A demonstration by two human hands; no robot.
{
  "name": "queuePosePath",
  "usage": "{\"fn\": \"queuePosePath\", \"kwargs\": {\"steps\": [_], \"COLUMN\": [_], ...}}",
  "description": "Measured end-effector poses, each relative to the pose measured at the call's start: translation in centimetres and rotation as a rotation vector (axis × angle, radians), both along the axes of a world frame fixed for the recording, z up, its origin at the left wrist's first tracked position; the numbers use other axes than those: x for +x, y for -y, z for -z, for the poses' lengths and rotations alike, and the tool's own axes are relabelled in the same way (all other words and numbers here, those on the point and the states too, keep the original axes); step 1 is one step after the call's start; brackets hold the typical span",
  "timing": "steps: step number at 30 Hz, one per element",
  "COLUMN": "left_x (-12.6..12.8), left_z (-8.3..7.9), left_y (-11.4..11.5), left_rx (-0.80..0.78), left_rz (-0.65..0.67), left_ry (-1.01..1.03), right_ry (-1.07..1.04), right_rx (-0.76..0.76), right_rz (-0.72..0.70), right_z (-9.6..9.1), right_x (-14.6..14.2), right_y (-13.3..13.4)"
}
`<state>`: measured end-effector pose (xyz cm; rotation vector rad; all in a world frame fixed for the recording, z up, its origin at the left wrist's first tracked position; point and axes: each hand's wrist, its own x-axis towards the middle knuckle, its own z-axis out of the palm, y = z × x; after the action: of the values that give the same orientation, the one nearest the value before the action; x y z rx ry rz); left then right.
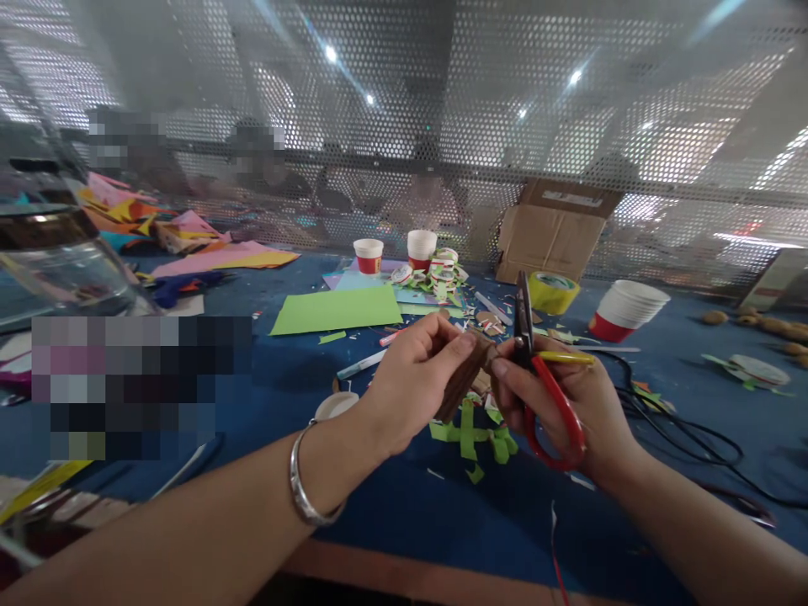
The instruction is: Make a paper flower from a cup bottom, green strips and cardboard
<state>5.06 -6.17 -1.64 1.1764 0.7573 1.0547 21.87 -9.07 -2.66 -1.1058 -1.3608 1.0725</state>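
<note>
My left hand (420, 370), with a silver bracelet at the wrist, pinches a folded brown strip of paper or cardboard (459, 383). My right hand (561, 400) holds red-handled scissors (559, 421), their dark blades pointing up and away from the brown piece. The right thumb and fingertips meet at the brown piece's right edge. A slim yellow thing (568, 358) sticks out by the right fingers; its kind is unclear. Below the hands lie cut green paper strips (468, 433). A white cup (337, 406) is partly hidden behind my left forearm.
Green paper (337, 309), stacked paper cups (628, 310), yellow tape (554, 292) and a cardboard box (549, 236) stand or lie farther back. A black cable (675, 429) curls at right. A glass jar (60, 265) is at left. Perforated metal (379, 126) closes the far side.
</note>
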Motion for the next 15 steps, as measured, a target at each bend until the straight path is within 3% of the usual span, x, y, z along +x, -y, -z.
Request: {"fn": "queuePosePath", "kwargs": {"steps": [8,15], "left_x": [-0.9,-1.4], "left_z": [-0.5,-0.5], "left_y": [-1.4,-1.7], "left_rx": [-0.04,-0.081], "left_rz": [-0.182,-0.063], "left_ry": [0.067,0.064], "right_ry": [0.016,0.336], "right_rx": [-0.011,-0.037], "right_rz": [0.029,0.148], "right_z": [-0.2,-0.9], "right_x": [0.8,2.7], "right_y": [-0.3,-0.9]}}
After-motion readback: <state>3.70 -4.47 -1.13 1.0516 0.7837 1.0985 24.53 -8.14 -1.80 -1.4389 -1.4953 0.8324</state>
